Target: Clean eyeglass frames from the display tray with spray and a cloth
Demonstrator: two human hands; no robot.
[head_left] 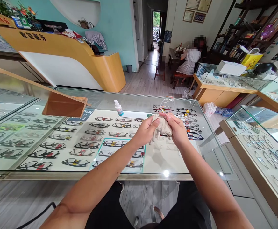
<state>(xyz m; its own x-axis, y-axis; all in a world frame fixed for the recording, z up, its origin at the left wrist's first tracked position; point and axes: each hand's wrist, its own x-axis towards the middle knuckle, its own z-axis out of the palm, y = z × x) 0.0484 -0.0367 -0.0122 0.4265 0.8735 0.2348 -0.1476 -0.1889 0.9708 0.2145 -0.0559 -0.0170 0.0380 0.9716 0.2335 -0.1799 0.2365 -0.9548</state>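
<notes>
Above the glass counter, my left hand (147, 128) is closed on a crumpled beige cloth (162, 129). My right hand (177, 128) is closed too, its fingertips pinching a pair of clear-framed glasses (167, 104) just over the cloth. Cloth and fingers hide part of the glasses, and one clear lens rim sticks up beyond my fingertips. A small white spray bottle (119, 108) with a blue label stands upright on the glass, left of my hands. Beneath the glass lie rows of eyeglasses (98, 125).
A wooden-framed mirror or stand (64, 106) rests on the counter at left. More display cases (253, 159) line the right side. Behind are a yellow service desk (110, 70), a bin (129, 68) and a seated person (190, 60) at a table.
</notes>
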